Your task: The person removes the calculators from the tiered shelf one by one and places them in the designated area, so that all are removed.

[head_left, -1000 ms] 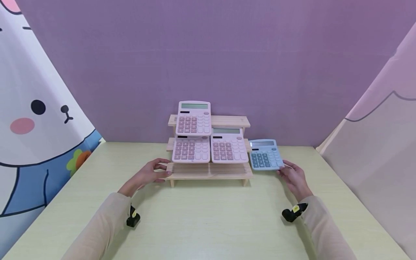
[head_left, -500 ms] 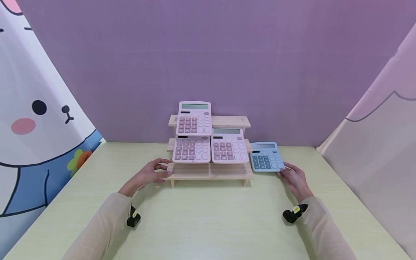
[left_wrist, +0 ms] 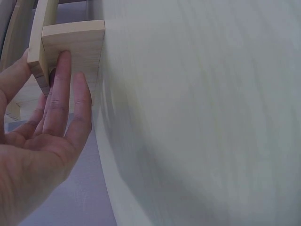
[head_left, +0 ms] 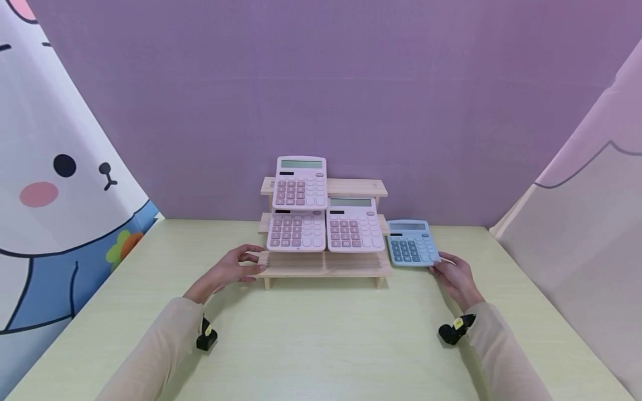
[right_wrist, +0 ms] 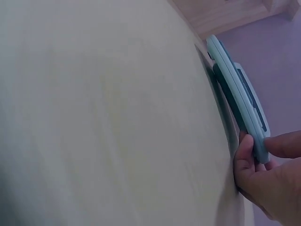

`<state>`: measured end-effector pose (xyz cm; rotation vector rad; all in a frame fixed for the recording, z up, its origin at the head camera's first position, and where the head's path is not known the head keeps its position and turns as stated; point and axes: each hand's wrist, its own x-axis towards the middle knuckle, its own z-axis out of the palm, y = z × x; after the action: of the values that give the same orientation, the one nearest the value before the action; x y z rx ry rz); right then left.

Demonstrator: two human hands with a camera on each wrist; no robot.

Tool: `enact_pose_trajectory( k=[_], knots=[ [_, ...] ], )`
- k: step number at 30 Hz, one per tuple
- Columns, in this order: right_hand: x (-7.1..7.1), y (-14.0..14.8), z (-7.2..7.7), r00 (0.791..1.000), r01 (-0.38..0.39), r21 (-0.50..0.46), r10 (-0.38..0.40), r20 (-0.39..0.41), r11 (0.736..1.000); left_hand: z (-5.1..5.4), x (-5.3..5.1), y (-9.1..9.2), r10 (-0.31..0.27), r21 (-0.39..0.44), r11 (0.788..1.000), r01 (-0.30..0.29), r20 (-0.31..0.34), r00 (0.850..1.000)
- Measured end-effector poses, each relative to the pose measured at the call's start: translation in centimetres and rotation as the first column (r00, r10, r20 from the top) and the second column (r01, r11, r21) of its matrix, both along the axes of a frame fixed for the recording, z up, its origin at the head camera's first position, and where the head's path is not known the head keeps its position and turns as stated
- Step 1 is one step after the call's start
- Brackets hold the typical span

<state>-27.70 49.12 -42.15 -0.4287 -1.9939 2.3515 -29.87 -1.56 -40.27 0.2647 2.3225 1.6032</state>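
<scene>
My right hand [head_left: 453, 280] pinches the near right corner of a light blue calculator [head_left: 412, 243] between thumb and fingers. In the right wrist view the calculator [right_wrist: 240, 94] is seen edge-on, close to the tabletop, with the thumb on its key side. My left hand [head_left: 232, 271] holds the left end of a three-step wooden stand [head_left: 326, 271] at its lowest step. The left wrist view shows the thumb on one face of the plank [left_wrist: 40, 56] and the fingers on its underside. One pink calculator [head_left: 300, 182] leans on the top step.
Two more pink calculators, a left one [head_left: 296, 236] and a right one [head_left: 355, 228], lean side by side on the middle step. The pale tabletop [head_left: 321, 340] ends at a purple backdrop [head_left: 321, 89]. A printed cartoon cloth [head_left: 60, 234] hangs at the left.
The blue calculator has shifted slightly toward me and down beside the stand, its right corner still in my right hand. My left hand stays at the stand's end.
</scene>
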Motion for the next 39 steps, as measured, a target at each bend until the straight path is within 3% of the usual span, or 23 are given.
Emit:
enact_pose_trajectory(
  k=[15, 17, 23, 30, 39],
  knots=[
    [-0.8, -0.1, -0.3, 1.000, -0.022, 0.209, 0.019, 0.016, 0.978, 0.1, 0.0, 0.0, -0.002, -0.006, 1.000, 0.002, 0.000, 1.000],
    [-0.8, -0.1, -0.3, 0.999, -0.037, 0.276, 0.031, 0.026, 0.960, 0.0, 0.0, 0.0, -0.002, -0.004, 1.000, 0.002, 0.001, 1.000],
    [-1.1, 0.4, -0.4, 0.995, -0.086, 0.481, 0.056, 0.076, 0.872, 0.0, 0.0, 0.0, 0.002, -0.004, 1.000, -0.002, 0.000, 1.000],
    [-1.3, 0.7, -0.7, 0.992, -0.117, 0.577, 0.070, 0.104, 0.808, -0.1, 0.0, -0.1, -0.001, 0.004, 1.000, 0.001, 0.003, 1.000],
    [-1.4, 1.0, -0.7, 0.990, -0.137, 0.653, 0.087, 0.108, 0.745, -0.1, -0.1, 0.0, 0.001, 0.012, 1.000, -0.001, 0.011, 1.000]
  ],
)
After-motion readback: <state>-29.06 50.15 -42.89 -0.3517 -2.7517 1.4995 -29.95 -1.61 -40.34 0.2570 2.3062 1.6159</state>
